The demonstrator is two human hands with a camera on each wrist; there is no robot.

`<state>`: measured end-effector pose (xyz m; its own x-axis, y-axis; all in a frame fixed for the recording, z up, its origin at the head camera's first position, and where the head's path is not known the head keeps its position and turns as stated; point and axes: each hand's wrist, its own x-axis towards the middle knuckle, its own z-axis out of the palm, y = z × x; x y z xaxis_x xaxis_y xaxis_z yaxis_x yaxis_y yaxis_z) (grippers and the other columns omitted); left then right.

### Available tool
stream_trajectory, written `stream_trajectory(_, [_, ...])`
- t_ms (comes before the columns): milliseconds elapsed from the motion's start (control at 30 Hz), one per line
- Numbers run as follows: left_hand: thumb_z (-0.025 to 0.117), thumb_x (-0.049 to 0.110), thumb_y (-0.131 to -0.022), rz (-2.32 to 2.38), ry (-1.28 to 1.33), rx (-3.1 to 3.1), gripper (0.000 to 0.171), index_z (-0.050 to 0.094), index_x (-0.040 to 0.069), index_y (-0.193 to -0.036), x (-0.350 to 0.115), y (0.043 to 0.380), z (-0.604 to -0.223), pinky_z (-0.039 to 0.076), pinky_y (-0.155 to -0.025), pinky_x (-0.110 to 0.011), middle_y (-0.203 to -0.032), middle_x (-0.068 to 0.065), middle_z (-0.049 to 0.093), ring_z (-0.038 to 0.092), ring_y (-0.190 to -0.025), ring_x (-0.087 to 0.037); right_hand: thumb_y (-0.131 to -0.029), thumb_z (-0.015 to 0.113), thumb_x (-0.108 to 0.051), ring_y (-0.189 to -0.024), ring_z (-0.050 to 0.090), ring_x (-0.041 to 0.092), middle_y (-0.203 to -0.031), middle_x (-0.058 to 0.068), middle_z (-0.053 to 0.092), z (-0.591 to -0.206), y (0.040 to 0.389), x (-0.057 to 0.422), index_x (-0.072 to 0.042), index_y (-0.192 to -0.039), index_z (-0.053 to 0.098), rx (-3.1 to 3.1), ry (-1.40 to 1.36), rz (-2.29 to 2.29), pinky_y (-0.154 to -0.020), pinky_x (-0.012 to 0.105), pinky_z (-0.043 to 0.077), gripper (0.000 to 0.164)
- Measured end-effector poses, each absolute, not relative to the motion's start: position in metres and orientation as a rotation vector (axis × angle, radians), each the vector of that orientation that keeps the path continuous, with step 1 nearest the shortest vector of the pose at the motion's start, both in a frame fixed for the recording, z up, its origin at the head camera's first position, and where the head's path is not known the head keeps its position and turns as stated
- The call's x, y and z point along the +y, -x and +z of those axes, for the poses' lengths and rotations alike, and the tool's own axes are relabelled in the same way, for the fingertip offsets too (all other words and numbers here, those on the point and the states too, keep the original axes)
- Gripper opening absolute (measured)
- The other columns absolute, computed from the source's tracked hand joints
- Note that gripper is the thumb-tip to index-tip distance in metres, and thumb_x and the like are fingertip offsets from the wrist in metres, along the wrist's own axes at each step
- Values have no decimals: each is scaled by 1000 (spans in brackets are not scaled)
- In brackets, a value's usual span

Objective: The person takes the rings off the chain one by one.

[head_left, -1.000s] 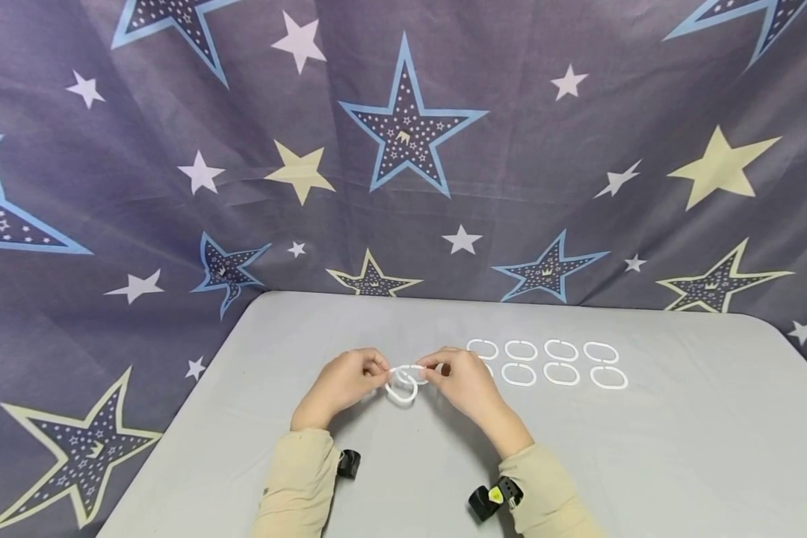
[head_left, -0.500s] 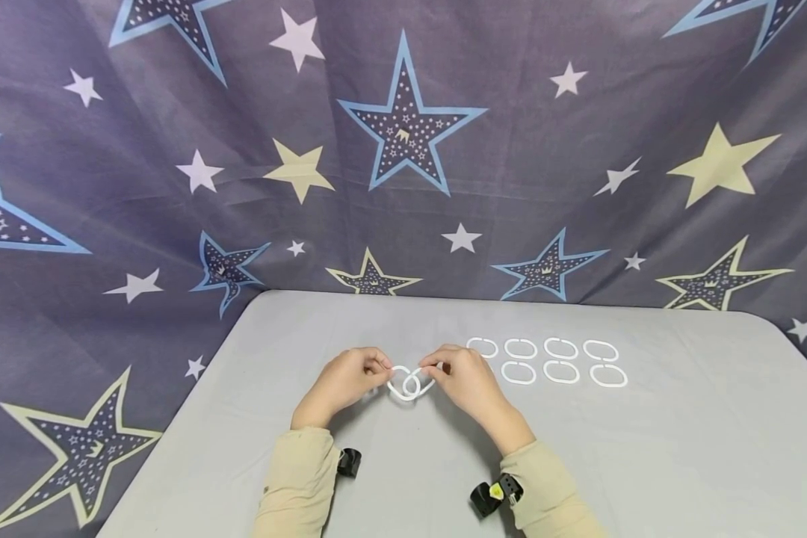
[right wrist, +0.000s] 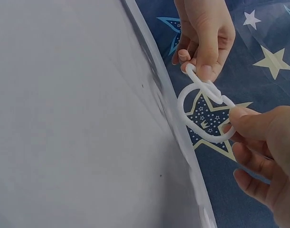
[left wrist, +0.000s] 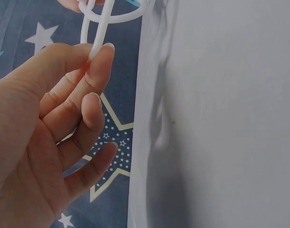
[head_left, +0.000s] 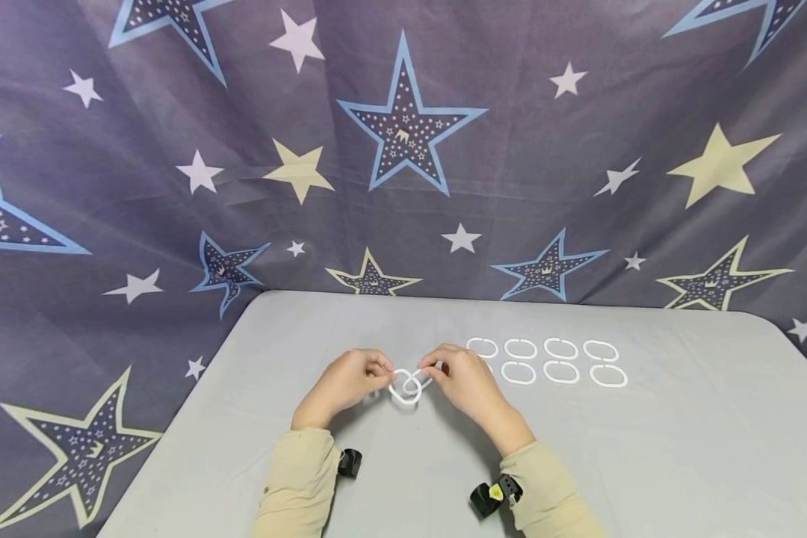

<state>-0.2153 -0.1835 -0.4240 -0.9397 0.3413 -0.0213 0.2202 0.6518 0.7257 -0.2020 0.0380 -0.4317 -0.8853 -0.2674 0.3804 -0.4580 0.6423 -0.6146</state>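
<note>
Over the middle of the table, my left hand pinches a white oval plastic link between thumb and index finger. Its other fingers are loosely bent in the left wrist view. My right hand pinches a second white link by its side. The two links cross through one another and look hooked together in the right wrist view. Fingertips cover parts of both links.
Several loose white links lie in two rows on the grey table, to the right of my right hand, which partly hides one. A star-patterned cloth hangs behind and at the left.
The two held links have turned against each other: the right one swung from nearly level to slanting down, and the left one now hangs in front of it. Both hands stay nearly in place.
</note>
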Motion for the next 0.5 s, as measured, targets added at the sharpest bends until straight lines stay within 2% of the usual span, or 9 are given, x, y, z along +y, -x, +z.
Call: stream_trajectory(500, [73,17,-89,1122,-494,2694,4,72,14,-91,-183,214,-422,48,-59,-31,-76,9,68,63,-63,-17,-80,80,-9,-68,59,9,-82,-9,68,-436,202,39,-18,-82,75,-2546,-683,908,-64,30,49,11])
